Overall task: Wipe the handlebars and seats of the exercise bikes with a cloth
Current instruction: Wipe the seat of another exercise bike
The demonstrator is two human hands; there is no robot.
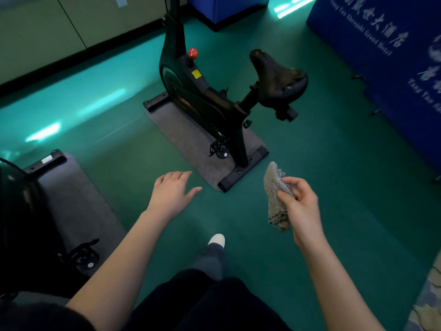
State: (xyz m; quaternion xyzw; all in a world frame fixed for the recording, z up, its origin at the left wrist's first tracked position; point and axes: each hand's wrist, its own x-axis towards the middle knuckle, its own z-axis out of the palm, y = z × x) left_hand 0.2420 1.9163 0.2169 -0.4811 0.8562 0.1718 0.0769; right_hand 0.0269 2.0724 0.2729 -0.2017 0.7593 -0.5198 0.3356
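Note:
A black exercise bike stands ahead on a grey mat, its black seat at centre right. Its handlebars are out of frame at the top. My right hand pinches a grey cloth in the air, short of the bike's rear foot bar and well below the seat. My left hand hovers flat with fingers spread over the green floor, holding nothing. A second bike is partly seen at the left edge on its own mat.
Blue padded panels with white lettering line the right side. A wall with a dark skirting runs along the back left. Green floor lies between the bikes and around them. My foot in a white shoe steps forward.

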